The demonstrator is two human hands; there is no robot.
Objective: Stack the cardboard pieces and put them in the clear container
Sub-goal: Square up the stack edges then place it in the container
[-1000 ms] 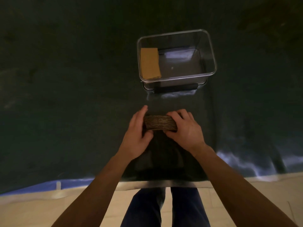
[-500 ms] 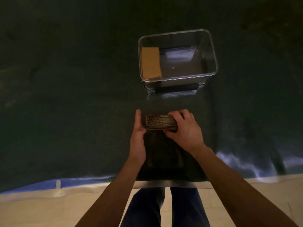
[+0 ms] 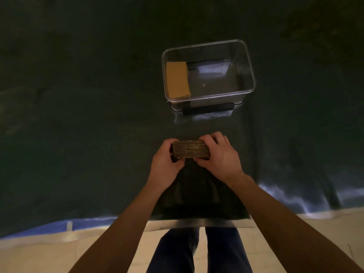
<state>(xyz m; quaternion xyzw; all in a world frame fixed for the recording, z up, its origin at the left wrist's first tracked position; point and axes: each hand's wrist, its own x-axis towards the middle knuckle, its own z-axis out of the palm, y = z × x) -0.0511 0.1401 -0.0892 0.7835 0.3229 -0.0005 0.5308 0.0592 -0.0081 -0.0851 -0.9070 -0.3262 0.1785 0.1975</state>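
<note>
A thick stack of brown corrugated cardboard pieces (image 3: 190,149) is held low over the dark table, its layered edge facing me. My left hand (image 3: 165,164) grips the stack's left end, and my right hand (image 3: 218,156) grips its right end with fingers curled over the top. Beyond the stack stands the clear container (image 3: 250,75). Another tan cardboard stack (image 3: 177,79) lies against the container's left wall; the rest of its floor is bare.
A dark sheet (image 3: 78,115) covers the table. Its near edge (image 3: 197,222) runs just above my legs, with light floor tiles (image 3: 39,253) below. A black clip (image 3: 208,108) sits on the container's near wall.
My left hand, which stood flat and open beside the stack half a second ago, has closed back onto its left end. The stack has stayed in about the same place.
</note>
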